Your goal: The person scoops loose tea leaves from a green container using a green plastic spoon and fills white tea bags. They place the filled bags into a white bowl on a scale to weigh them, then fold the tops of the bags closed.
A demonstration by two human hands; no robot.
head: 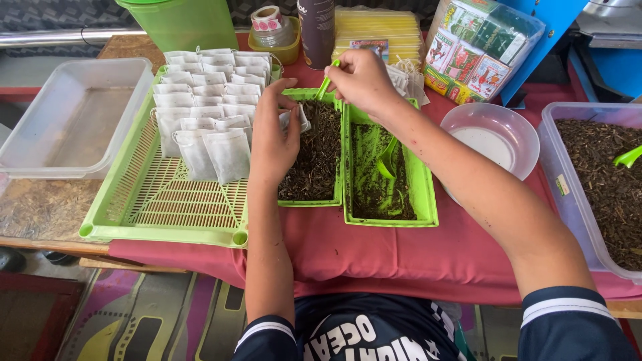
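My left hand (pixel 273 130) holds a small white filter bag (pixel 299 119) open over a green tray of dark dried leaves (pixel 314 194). My right hand (pixel 361 80) grips a green scoop (pixel 325 85) by its handle, tip pointing down toward the bag. Beside it, a second green tray (pixel 424 194) holds a thin layer of leaves and another green scoop (pixel 388 160). To the left, a green slatted basket (pixel 167 207) carries several rows of filled white bags (pixel 207 100).
A clear empty tub (pixel 40 160) stands at far left. A white lidded bowl (pixel 515 120) and a clear bin of dried leaves (pixel 568 194) with a green scoop (pixel 628 157) lie right. Behind: green container (pixel 180 20), tape rolls (pixel 271 20), dark bottle (pixel 316 30), yellow packets (pixel 378 30), printed boxes (pixel 478 47).
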